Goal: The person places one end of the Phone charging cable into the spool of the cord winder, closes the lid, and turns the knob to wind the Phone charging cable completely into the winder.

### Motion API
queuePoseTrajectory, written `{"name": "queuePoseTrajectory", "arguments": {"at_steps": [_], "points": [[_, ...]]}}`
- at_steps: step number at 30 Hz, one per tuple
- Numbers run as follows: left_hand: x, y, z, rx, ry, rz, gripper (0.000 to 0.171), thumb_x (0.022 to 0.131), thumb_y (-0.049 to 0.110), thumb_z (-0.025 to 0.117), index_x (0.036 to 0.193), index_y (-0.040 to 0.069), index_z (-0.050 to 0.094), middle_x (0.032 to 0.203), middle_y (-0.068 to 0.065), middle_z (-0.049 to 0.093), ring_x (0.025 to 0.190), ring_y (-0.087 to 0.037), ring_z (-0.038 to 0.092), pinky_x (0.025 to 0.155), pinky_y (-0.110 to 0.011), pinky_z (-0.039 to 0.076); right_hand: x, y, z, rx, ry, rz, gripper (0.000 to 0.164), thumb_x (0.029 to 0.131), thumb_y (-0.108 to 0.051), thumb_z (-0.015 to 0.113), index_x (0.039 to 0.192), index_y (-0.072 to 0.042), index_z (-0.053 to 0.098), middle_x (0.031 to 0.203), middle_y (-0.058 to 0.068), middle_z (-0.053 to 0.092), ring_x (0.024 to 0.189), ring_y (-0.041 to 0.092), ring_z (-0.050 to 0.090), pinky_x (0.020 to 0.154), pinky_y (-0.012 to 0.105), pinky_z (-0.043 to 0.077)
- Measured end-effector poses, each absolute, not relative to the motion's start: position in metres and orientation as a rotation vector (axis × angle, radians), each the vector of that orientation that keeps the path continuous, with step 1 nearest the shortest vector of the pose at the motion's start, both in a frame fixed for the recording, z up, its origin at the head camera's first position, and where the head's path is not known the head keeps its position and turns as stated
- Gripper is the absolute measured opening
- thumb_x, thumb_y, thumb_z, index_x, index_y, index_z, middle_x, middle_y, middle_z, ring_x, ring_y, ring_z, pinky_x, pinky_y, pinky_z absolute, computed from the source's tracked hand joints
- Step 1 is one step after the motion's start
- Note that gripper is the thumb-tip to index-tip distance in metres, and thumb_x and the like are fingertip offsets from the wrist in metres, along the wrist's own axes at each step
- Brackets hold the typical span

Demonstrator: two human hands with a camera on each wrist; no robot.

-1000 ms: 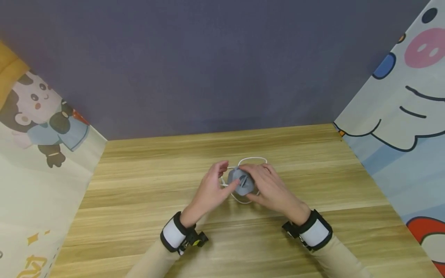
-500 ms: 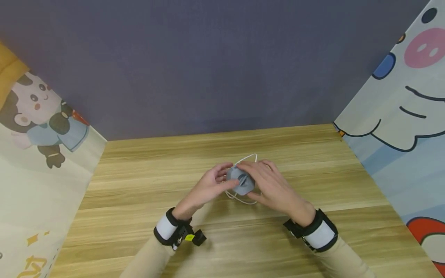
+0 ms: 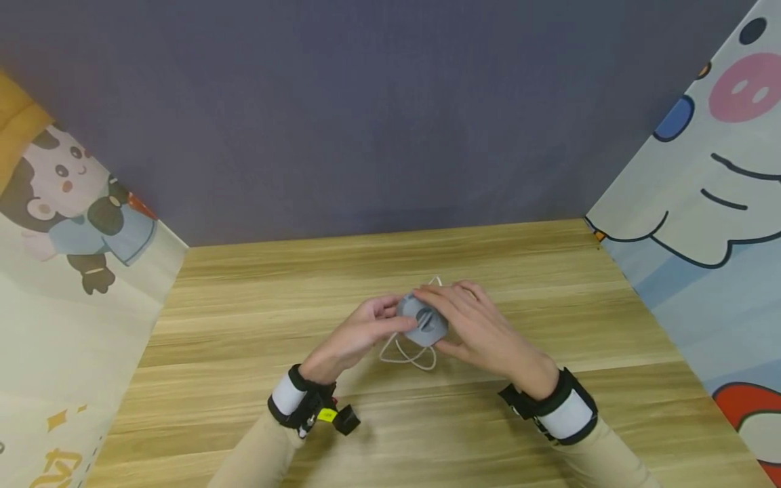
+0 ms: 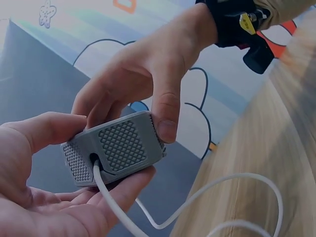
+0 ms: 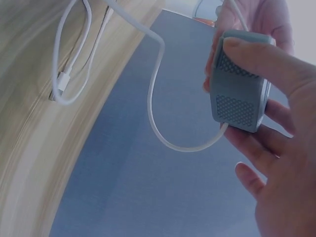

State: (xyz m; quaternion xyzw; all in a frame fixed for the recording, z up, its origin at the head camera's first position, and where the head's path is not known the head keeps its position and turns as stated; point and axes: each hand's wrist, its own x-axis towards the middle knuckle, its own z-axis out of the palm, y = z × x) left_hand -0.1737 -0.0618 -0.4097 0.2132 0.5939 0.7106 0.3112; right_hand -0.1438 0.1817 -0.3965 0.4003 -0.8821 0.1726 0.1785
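Observation:
Held up over the table is a grey, six-sided cable winder [image 3: 432,331] with a ridged knob on its top face. Diamond-textured panels show on its sides in the left wrist view, and a white cable [image 4: 106,190] runs out of a slot there. My left hand [image 3: 356,337] pinches the winder, thumb on the top face and fingers beneath. With thumb and fingers on opposite edges, my right hand [image 3: 485,332] grips its other side. In the right wrist view the cable also leaves the far side, and a metal-tipped plug [image 5: 60,84] hangs at one end.
Both hands are over a wood-grain table [image 3: 256,291]. A dark blue-grey panel [image 3: 366,122] rises behind it. Cartoon-printed panels stand at the left [image 3: 91,325] and the right [image 3: 683,224]. Each wrist wears a strapped camera.
The left hand has drawn closer round the winder, its fingers going underneath. The cable loops have shifted, now hanging more toward the near side. The right hand keeps its grip.

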Motion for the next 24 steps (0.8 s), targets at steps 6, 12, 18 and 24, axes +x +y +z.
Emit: {"name": "queuePoseTrajectory", "arguments": {"at_steps": [6,12,18,24], "points": [[-0.173,-0.063,-0.413,0.587,1.528,1.905,0.056,0.1,0.008,0.058,0.148,-0.015,0.04,0.132,-0.022,0.066,0.107,-0.01,0.069,0.096,-0.026,0.057,-0.144,0.183,-0.397,1.16,-2.477,0.499,0.096,0.071,-0.022,0.096,0.151,-0.005,0.045,0.144,0.013,0.058,0.125,0.029,0.059,0.111,0.053,0.042],[-0.172,-0.064,-0.417,0.554,1.516,1.936,0.055,0.1,0.005,0.057,0.148,-0.016,0.039,0.137,-0.029,0.061,0.11,-0.011,0.069,0.102,-0.029,0.056,-0.143,0.184,-0.396,1.197,-2.453,0.571,0.084,0.083,-0.036,0.087,0.151,-0.005,0.048,0.147,0.015,0.055,0.126,0.029,0.057,0.111,0.054,0.038],[-0.171,-0.065,-0.42,0.49,1.524,1.938,0.056,0.102,0.005,0.056,0.149,-0.018,0.036,0.143,-0.033,0.055,0.115,-0.014,0.068,0.103,-0.03,0.055,-0.145,0.183,-0.398,1.196,-2.328,0.633,0.042,0.106,-0.042,0.054,0.131,-0.011,0.067,0.131,0.009,0.064,0.118,0.025,0.06,0.105,0.05,0.043],[-0.169,-0.064,-0.421,0.452,1.533,1.936,0.06,0.101,0.006,0.056,0.151,-0.016,0.033,0.146,-0.033,0.051,0.118,-0.015,0.066,0.101,-0.027,0.055,-0.148,0.179,-0.4,1.193,-2.26,0.56,0.026,0.103,-0.033,0.062,0.113,-0.014,0.077,0.115,0.005,0.066,0.105,0.021,0.061,0.097,0.044,0.048]]}}
